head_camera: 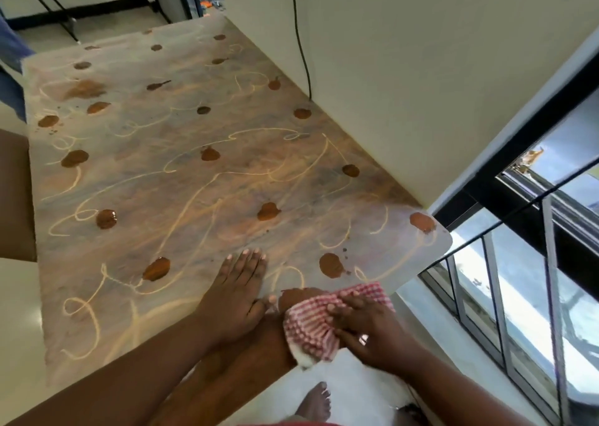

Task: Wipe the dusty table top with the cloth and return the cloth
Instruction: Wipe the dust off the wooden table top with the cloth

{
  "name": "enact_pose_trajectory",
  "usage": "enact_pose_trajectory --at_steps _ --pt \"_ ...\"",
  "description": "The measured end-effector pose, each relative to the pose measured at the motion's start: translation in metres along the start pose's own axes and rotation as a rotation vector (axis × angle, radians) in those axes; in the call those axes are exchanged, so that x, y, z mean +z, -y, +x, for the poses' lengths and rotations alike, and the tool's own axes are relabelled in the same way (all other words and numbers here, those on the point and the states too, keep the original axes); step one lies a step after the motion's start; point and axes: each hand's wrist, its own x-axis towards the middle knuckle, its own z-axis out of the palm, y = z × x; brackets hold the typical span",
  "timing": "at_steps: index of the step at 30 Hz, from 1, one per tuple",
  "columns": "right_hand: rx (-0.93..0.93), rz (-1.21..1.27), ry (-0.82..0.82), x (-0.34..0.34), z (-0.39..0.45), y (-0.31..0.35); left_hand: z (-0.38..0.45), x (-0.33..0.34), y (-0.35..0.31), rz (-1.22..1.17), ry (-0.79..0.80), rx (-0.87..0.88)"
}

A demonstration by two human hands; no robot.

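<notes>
Both hands are at the table top's near edge: the left hand lies open, palm flat on the surface, and just beside it the right hand presses spread fingers onto the red-checked cloth, bunched over a cleaned strip.

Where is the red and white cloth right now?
The cloth is at the table's near edge, lower right in the head view, pressed under the right hand, just right of the flat left hand.
</notes>
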Motion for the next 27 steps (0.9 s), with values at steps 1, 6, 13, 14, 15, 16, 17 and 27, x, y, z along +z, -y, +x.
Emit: enact_pose_trajectory --at_steps 1,6,13,14,15,16,17,27 --pt "0.017 -0.005 -0.020 -0.006 0.007 -0.009 0.001 0.000 -0.003 0.005 0.006 -0.014" --pt "0.225 -0.026 -0.043 0.008 0.042 0.011 0.007 0.002 -0.018 -0.004 0.039 -0.084" --pt "0.001 -0.099 0.050 -0.033 -0.002 -0.011 0.013 0.004 -0.018 -0.009 0.007 -0.075" --pt "0.036 -0.115 0.030 -0.042 0.003 -0.020 0.014 0.005 -0.017 -0.005 0.001 -0.077" --pt "0.087 -0.112 0.010 -0.046 0.011 -0.026 0.014 0.006 -0.016 -0.006 -0.004 -0.085" --pt "0.150 -0.096 -0.011 -0.045 0.022 -0.028 0.015 0.007 -0.014 -0.013 -0.006 -0.093" --pt "0.229 -0.078 -0.031 -0.041 0.035 -0.026 0.016 0.008 -0.013 -0.019 -0.002 -0.100" --pt "0.336 -0.012 0.093 -0.046 0.000 -0.021 0.025 -0.006 -0.012 -0.020 0.005 -0.045"
